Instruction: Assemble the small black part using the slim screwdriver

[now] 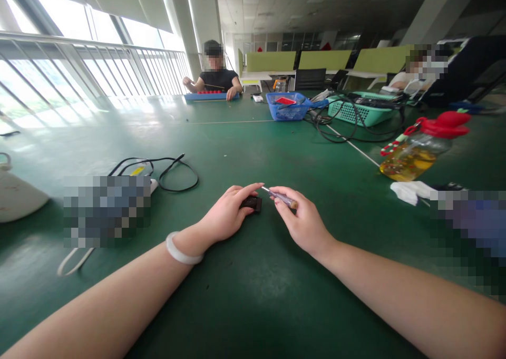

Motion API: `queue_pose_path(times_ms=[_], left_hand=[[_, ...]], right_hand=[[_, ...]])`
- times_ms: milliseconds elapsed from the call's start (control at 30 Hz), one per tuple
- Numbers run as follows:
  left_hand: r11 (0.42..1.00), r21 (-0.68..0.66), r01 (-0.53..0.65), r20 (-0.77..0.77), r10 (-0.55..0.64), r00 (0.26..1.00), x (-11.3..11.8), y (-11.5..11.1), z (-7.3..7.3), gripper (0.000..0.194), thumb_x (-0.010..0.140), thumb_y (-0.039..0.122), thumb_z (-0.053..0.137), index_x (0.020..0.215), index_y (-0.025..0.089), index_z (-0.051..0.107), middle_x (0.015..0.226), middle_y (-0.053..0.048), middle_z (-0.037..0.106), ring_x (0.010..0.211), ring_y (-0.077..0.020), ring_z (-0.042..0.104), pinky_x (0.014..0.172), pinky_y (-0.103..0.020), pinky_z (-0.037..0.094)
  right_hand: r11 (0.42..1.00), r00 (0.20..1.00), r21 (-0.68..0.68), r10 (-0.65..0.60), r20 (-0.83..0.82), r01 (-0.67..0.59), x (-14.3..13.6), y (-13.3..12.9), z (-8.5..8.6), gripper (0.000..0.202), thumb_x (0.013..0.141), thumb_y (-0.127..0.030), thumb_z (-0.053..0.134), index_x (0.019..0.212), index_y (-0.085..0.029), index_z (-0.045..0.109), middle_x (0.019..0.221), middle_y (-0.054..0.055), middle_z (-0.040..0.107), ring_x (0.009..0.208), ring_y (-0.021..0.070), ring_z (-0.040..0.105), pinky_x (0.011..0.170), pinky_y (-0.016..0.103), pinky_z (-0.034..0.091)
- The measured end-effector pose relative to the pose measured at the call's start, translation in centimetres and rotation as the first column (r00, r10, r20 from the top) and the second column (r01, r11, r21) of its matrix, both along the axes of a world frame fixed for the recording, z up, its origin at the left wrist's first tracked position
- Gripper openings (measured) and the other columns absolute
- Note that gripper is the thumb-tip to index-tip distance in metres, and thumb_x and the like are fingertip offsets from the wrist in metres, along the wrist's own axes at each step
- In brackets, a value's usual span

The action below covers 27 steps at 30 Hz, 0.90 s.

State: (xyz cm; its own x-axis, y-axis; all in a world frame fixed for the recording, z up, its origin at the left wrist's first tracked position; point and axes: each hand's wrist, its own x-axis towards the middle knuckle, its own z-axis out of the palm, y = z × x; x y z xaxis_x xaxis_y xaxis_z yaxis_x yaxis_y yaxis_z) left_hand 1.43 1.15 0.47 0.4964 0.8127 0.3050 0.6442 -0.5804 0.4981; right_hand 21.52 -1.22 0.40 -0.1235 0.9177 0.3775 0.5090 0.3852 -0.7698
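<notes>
On the green tabletop [253,274], my left hand [225,214] is closed around a small dark block-like object [255,205], whose kind I cannot make out. A white bangle circles that wrist. My right hand [306,224] grips a small screwdriver [285,197] by its translucent purplish handle, between thumb and fingers. The thin metal shaft points up and left, its tip close to my left index fingertip. Whether the tip touches that finger I cannot tell.
Left lie a black cable [177,175] and a blurred-out item [108,211]. A red-lidded bottle [419,148] of yellow liquid stands right. Farther back are a blue basket [288,111], a green basket [361,114] with tangled cables, and a person [217,79] at a blue tray.
</notes>
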Motion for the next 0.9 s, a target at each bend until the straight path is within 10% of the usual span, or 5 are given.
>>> queue_pose_path(times_ms=[467, 900], left_hand=[[0.987, -0.047, -0.154, 0.007, 0.155, 0.988, -0.1, 0.2, -0.1, 0.063, 0.075, 0.024, 0.064, 0.134, 0.026, 0.04, 0.112, -0.002, 0.066, 0.114, -0.0245, 0.051, 0.102, -0.043, 0.039], [0.978, -0.004, -0.209, -0.036, 0.209, 0.977, -0.2, 0.6, -0.3, 0.035, 0.074, 0.022, 0.064, 0.11, 0.024, 0.064, 0.107, -0.003, 0.067, 0.108, -0.0234, 0.053, 0.098, -0.037, 0.043]], right_hand=[[0.9, 0.978, 0.393, 0.131, 0.163, -0.186, 0.1, -1.6, 1.6, 0.006, 0.083, -0.022, 0.053, 0.084, -0.022, 0.059, 0.075, 0.0, 0.064, 0.075, 0.017, 0.058, 0.092, 0.04, 0.038], [0.847, 0.888, 0.407, 0.149, 0.436, -0.342, -0.5, -2.4, 2.0, 0.011, 0.082, -0.018, 0.05, 0.081, -0.019, 0.061, 0.075, 0.001, 0.065, 0.076, 0.0166, 0.056, 0.098, 0.043, 0.032]])
